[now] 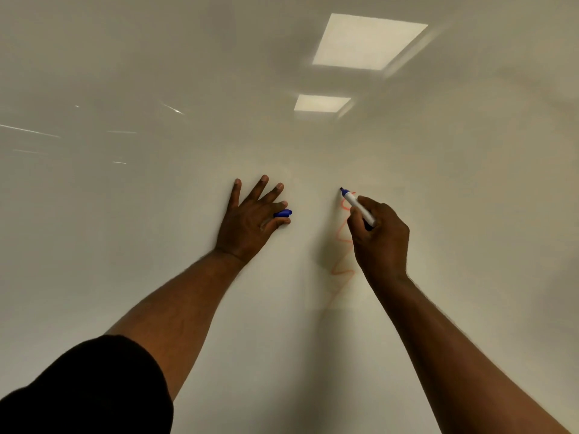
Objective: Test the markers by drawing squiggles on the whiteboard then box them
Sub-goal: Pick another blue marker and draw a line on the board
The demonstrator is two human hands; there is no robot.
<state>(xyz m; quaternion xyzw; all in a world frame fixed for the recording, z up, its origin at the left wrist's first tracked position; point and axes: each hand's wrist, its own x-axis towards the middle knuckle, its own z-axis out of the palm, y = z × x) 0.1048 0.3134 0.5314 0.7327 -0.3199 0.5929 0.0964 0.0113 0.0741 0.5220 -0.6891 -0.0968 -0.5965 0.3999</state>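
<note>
Head view. We count one marker [358,206], one loose cap [283,213], one squiggle [341,272], two hands and two rectangular light reflections [368,42] on the whiteboard [141,220].

The marker has a white barrel with a blue collar and a dark tip. The right hand [379,238] grips it with curled fingers, and the tip sits at the board beside the top of the squiggle.

The squiggle is a single orange-red zigzag running down the board. It is faint towards the bottom and partly hidden behind the right hand.

The left hand [250,220] lies against the board to the left. Three fingers are spread straight, and the blue cap is pinched between thumb and forefinger.

A black sleeve [87,389] covers the left upper arm.
</note>
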